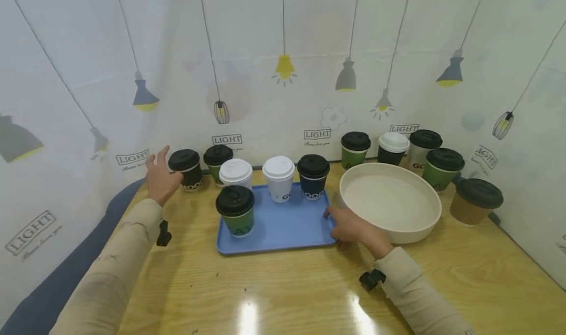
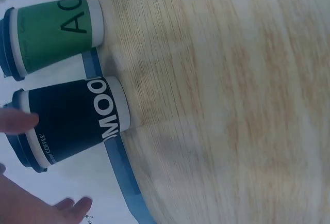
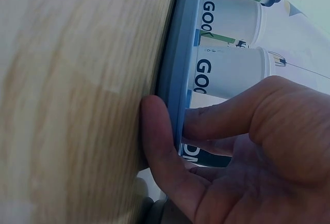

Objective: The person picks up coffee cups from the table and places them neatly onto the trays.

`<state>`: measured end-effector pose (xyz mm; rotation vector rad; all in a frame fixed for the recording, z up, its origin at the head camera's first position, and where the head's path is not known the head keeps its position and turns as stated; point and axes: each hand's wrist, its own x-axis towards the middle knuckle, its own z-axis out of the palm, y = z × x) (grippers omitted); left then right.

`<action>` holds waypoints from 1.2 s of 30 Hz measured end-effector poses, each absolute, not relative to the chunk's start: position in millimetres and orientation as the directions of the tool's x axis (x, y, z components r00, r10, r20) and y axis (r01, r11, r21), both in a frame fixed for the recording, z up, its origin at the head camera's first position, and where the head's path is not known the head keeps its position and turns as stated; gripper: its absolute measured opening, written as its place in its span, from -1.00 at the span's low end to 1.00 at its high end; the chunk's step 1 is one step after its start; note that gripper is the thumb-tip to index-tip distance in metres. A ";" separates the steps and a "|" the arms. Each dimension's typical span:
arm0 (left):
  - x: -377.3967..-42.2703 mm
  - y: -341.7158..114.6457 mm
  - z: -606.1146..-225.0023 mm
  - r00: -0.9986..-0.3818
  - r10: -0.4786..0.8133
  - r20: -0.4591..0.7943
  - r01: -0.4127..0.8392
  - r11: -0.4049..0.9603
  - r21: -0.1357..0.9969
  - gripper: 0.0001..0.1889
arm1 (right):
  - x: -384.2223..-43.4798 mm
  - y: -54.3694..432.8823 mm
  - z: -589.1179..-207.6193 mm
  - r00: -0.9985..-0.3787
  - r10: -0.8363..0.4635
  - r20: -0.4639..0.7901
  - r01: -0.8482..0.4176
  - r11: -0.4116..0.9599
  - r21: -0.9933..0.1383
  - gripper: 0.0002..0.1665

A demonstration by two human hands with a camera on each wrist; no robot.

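My left hand point(image 1: 161, 179), fingers spread, is beside a black paper cup with a black lid point(image 1: 185, 170) at the back left. In the left wrist view, its thumb and fingers lie around the lid end of that black cup point(image 2: 77, 121); contact is unclear. My right hand point(image 1: 351, 225) grips the right edge of a blue tray point(image 1: 287, 227), as the right wrist view shows with the hand point(image 3: 258, 152) pinching the rim. On the tray stand a green cup point(image 1: 236, 219), a white-lidded cup point(image 1: 236, 172), a white cup point(image 1: 279, 180) and a dark cup point(image 1: 313, 178).
Behind the tray's left end stands another green cup point(image 1: 216, 164). A round cream bowl point(image 1: 393, 234) sits right of the tray, close to my right hand. Behind and right of it are several lidded cups, including a brown one point(image 1: 473, 205). A printed curtain point(image 1: 265, 30) hangs behind the wooden table.
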<state>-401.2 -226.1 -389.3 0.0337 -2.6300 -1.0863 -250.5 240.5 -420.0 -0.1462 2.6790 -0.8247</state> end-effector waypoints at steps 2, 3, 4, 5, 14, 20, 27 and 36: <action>-405.2 -228.8 -389.8 -0.970 -0.098 0.222 0.083 0.727 0.681 0.01 | -250.7 240.0 -420.4 -0.939 -0.191 -0.285 0.001 0.829 -0.559 -0.33; -407.1 -229.8 -390.6 -0.975 -0.083 0.206 0.080 0.735 0.674 0.01 | -250.7 239.7 -420.6 -0.940 -0.190 -0.284 0.001 0.830 -0.558 -0.33; -408.9 -231.1 -391.8 -0.979 -0.068 0.194 0.080 0.742 0.665 0.01 | -250.7 239.4 -420.7 -0.940 -0.190 -0.283 0.001 0.829 -0.559 -0.33; -410.3 -232.2 -393.0 -0.983 -0.054 0.178 0.079 0.748 0.659 0.00 | -250.6 239.0 -421.0 -0.941 -0.189 -0.281 0.001 0.829 -0.559 -0.33; -414.7 -235.0 -400.7 -0.988 -0.055 0.142 0.052 0.758 0.650 -0.06 | -249.1 237.4 -422.9 -0.945 -0.199 -0.261 -0.024 0.835 -0.550 -0.35; -413.5 -230.4 -398.0 -0.973 -0.080 0.218 0.086 0.747 0.659 -0.12 | -249.5 238.1 -421.4 -0.946 -0.197 -0.258 -0.031 0.846 -0.532 -0.35; -410.1 -228.0 -400.9 -0.972 -0.149 0.180 0.027 0.693 0.720 -0.04 | -248.6 237.9 -418.4 -0.946 -0.177 -0.273 -0.005 0.846 -0.534 -0.32; -400.0 -227.3 -408.8 -0.976 -0.189 0.109 -0.046 0.665 0.746 0.17 | -251.5 240.0 -421.7 -0.944 -0.187 -0.271 -0.014 0.845 -0.534 -0.33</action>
